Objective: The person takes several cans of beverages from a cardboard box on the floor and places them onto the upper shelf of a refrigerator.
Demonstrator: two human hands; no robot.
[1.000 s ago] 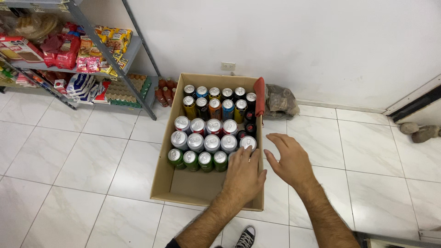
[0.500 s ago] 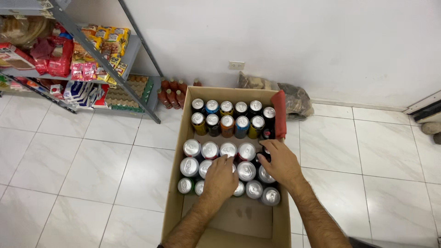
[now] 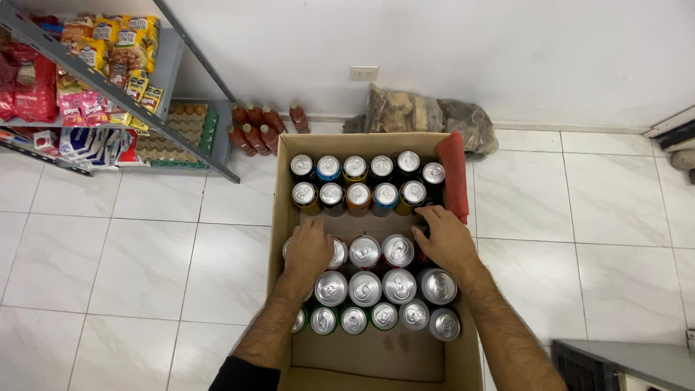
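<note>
An open cardboard box point(image 3: 281, 210) stands on the tiled floor, filled with upright drink cans. Two rows of coloured cans point(image 3: 357, 185) stand at the far end, and several rows of silver-topped cans point(image 3: 382, 286) fill the middle. My left hand point(image 3: 307, 250) rests palm down on the cans at the left end of the middle row. My right hand point(image 3: 443, 237) covers the cans at the right end of the same row, fingers curled over a dark can. Whether either hand grips a can is hidden. A red pack point(image 3: 455, 175) stands against the box's right wall.
A metal shelf point(image 3: 108, 90) with snack packs and egg trays stands at the left. Several red bottles point(image 3: 253, 127) sit on the floor by the wall. Plastic bags point(image 3: 427, 116) lie behind the box. A grey surface point(image 3: 637, 358) shows at the lower right.
Both hands have gone from hovering beside the box to resting on the middle row of cans, spread apart to its two ends. The camera has moved in over the box.
</note>
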